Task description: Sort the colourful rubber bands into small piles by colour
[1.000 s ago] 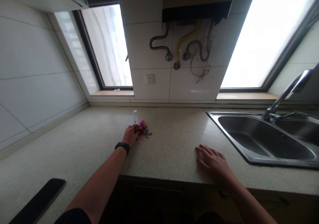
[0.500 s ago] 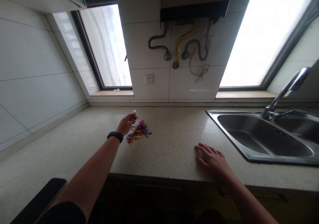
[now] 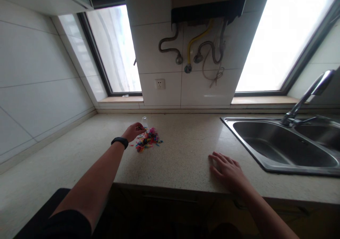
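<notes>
The left hand (image 3: 136, 129) pinches some small colourful pieces (image 3: 138, 128) above the pile (image 3: 147, 139), near the clear cup (image 3: 145, 120). The right hand (image 3: 225, 166) lies spread at the counter's (image 3: 183, 161) front edge.

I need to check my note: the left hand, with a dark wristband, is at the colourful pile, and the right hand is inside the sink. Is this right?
Not fully: the head view shows the right hand on the counter, outside the sink. The left hand, with a dark wristband, is at the colourful pile.
</notes>
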A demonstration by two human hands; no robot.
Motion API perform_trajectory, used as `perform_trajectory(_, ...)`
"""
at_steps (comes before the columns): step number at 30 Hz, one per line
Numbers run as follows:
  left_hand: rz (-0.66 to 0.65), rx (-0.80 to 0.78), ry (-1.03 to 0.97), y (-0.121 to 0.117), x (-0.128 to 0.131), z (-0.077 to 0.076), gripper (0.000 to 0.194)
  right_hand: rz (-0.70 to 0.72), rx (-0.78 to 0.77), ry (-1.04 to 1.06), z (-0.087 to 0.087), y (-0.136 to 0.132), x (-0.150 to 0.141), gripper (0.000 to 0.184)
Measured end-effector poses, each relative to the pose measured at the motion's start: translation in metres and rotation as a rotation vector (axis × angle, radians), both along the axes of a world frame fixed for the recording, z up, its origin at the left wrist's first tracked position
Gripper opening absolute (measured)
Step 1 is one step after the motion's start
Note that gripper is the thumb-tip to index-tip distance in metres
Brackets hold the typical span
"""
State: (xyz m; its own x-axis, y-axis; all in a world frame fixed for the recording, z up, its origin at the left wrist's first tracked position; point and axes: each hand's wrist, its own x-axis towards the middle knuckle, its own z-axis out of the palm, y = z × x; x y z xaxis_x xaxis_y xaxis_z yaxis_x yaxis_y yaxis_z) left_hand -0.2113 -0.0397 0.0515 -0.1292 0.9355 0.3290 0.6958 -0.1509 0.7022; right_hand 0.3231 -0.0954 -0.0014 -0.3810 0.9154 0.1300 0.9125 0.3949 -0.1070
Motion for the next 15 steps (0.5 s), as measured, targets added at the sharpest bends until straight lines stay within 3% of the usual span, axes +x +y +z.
perform_trajectory(5, -0.01, -0.048, -0.021, 0.003, -0.007, 0.003, 0.046, 0.004, 0.018, 0.005, 0.0, 0.0, 0.0, 0.055)
perform_trajectory(15, -0.007, -0.056, -0.182, 0.013, -0.012, -0.01, 0.048, 0.005, 0.022, 0.01, -0.003, 0.001, 0.0, 0.055)
